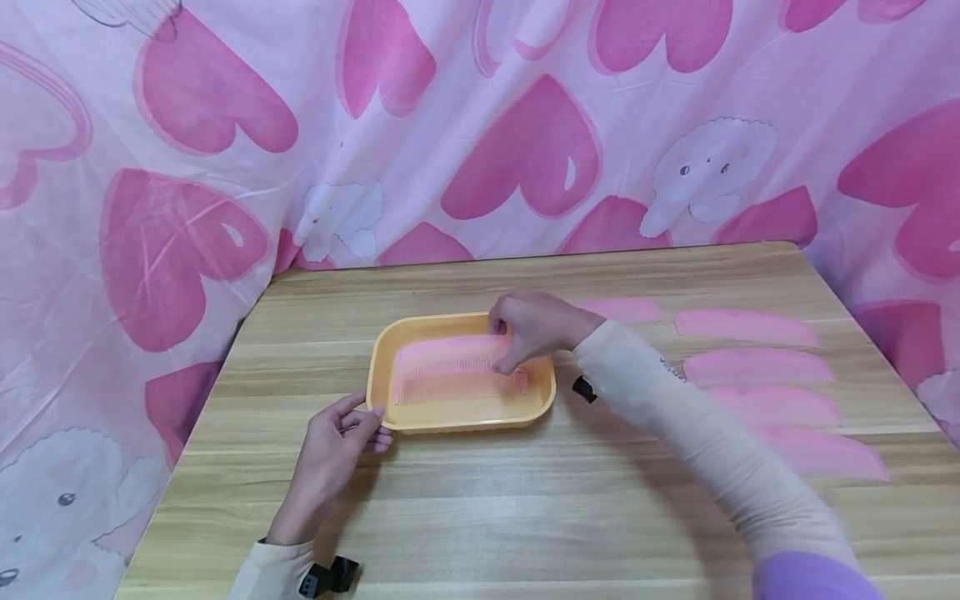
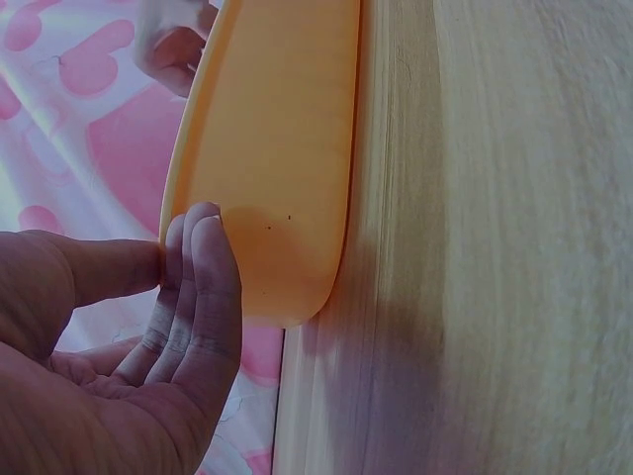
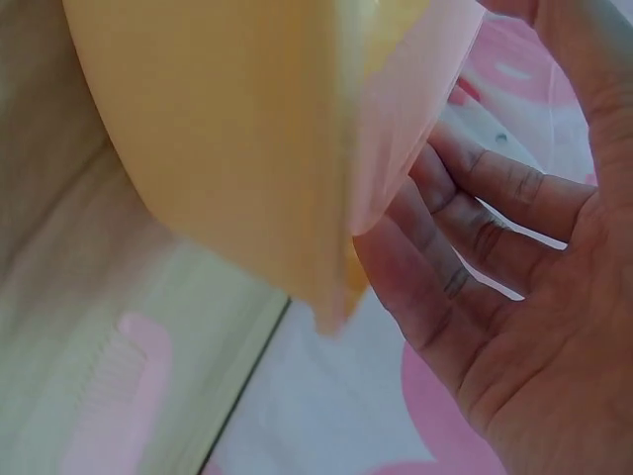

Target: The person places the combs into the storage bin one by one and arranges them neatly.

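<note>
A yellow-orange plastic tray (image 1: 465,425) sits on the wooden table in the head view. Inside it is a pink comb (image 1: 427,352), its teeth towards the tray's front side. My left hand (image 1: 337,446) pinches the tray rim at the near left corner, thumb on top and fingers against the outer wall, as the left wrist view confirms. Reaching over the far right part of the tray, my right hand (image 1: 538,323) holds the comb near its right end. In the right wrist view, the fingers (image 3: 425,287) touch the comb's edge beside the tray wall.
Several more pink combs (image 1: 757,365) lie spread on the right part of the wooden table (image 1: 480,517). One comb (image 1: 626,309) lies just behind my right wrist. A pink heart-patterned cloth (image 1: 480,125) hangs behind the table and along its sides.
</note>
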`<state>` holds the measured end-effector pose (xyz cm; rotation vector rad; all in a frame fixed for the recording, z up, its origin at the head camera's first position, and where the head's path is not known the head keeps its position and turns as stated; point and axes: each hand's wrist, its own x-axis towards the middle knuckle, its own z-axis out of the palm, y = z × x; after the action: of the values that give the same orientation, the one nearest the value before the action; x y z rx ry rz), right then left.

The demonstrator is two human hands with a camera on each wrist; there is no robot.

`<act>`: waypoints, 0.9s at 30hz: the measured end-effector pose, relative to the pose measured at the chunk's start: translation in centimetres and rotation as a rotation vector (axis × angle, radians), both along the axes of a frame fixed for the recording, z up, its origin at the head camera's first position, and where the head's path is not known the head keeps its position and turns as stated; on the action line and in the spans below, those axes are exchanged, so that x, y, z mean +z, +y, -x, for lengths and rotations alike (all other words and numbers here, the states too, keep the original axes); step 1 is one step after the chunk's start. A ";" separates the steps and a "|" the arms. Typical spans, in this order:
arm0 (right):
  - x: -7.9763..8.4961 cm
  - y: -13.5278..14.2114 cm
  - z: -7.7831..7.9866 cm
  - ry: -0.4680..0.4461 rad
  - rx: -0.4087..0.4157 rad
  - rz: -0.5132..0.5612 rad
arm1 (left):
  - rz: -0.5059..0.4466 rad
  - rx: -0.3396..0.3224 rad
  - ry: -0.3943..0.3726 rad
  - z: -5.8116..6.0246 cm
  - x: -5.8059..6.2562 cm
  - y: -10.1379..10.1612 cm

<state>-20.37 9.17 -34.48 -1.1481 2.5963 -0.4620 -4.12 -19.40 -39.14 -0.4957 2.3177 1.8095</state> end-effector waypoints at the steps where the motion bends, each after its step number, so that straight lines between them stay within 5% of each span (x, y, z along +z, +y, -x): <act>1: -0.2 -0.2 -0.1 -0.002 0.002 -0.011 | 0.000 0.000 -0.001 0.0 0.0 0.0; 17: -3.2 -2.3 -0.8 -0.011 0.007 -0.084 | 0.007 0.004 -0.011 0.0 0.0 0.0; 27: -4.1 -2.4 -0.9 0.058 0.021 -0.096 | 0.007 -0.005 -0.007 -0.1 0.1 0.0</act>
<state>-19.42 6.82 -38.56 -1.1720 2.6209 -0.2999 -4.06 -19.40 -39.03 -0.4959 2.3198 1.7946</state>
